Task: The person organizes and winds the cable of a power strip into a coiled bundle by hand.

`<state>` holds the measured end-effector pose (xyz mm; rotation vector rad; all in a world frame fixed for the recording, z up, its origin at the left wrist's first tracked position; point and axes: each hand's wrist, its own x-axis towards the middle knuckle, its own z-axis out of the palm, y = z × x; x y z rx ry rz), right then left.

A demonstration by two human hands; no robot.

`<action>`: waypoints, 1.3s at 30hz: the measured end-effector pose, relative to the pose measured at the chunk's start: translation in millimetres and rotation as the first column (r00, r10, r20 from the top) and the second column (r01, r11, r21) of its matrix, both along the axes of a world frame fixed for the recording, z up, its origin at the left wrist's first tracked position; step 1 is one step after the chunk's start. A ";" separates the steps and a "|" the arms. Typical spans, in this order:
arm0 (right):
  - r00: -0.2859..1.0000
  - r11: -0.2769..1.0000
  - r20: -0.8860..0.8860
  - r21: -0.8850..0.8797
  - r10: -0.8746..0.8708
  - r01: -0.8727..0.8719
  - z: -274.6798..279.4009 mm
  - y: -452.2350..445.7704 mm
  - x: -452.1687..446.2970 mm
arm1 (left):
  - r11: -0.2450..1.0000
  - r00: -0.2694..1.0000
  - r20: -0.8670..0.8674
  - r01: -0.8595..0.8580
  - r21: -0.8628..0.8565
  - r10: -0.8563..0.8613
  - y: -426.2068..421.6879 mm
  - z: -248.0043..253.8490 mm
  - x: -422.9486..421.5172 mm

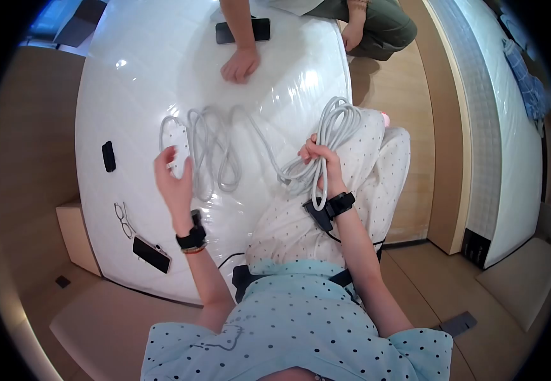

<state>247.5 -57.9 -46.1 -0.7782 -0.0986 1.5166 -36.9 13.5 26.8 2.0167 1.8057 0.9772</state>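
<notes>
A white power strip (177,134) lies on the plastic-covered mattress, with its grey cable leaving the far end. My left hand (175,184) has its thumb and fingers curled around the near end of the strip. Loose loops of grey cable (226,171) spread over the mattress just right of the strip. From there the cable runs across to a coiled bundle (340,124) above my lap. My right hand (325,164) is closed around the middle of this bundle, whose loops stick out above and below the fist.
Another person's hand (241,65) rests on the mattress (142,82), near a dark phone (259,29). On the left lie a black case (108,157), glasses (123,220) and a second phone (152,254). A second wrapped mattress (497,127) stands at the right.
</notes>
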 end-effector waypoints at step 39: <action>0.979 0.981 -0.059 0.037 0.193 -0.191 -14.4 3.5 -3.8 | 0.671 0.860 0.508 0.404 -0.622 -0.047 -21.5 -61.1 91.3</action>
